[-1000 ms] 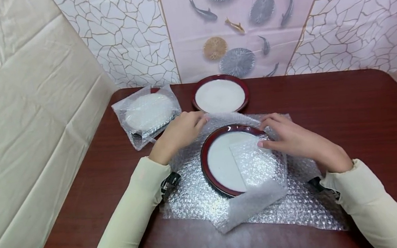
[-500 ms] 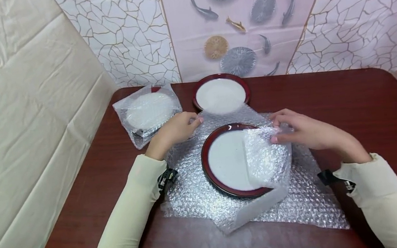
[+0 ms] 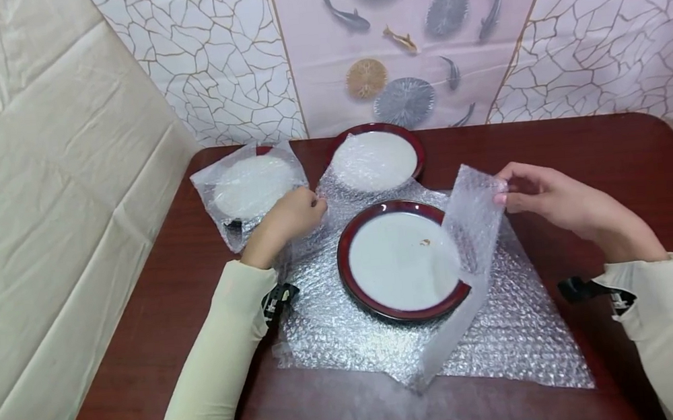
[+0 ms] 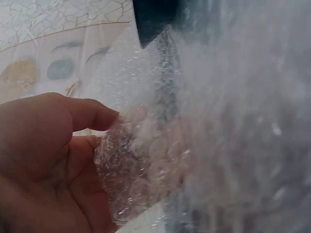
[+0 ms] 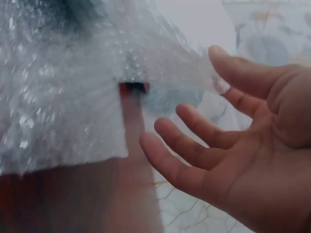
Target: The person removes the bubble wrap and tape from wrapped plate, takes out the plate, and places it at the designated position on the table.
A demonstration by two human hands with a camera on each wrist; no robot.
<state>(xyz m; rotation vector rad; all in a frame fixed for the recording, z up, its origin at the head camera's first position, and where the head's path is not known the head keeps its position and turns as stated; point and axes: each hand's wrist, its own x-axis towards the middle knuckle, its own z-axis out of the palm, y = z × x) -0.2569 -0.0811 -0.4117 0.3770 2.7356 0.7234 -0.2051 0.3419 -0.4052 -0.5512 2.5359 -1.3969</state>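
Observation:
A white plate with a dark red rim lies face up on a sheet of bubble wrap in the head view. At the upper right of this plate, my right hand pinches a corner of the wrap and holds a folded flap up over the rim. The right wrist view shows thumb and forefinger on the wrap, the other fingers spread. On the other side, my left hand grips the wrap's edge, its thumb pressed on the crinkled film.
Behind stands a second red-rimmed plate, partly covered by the raised wrap. A plate wrapped in bubble wrap lies at the back left, close to my left hand. The dark red table ends against a patterned backdrop.
My right hand has drawn the flap up and rightward, uncovering most of the front plate. My left hand has shifted slightly left, and the wrap's far edge now overlaps the rear plate.

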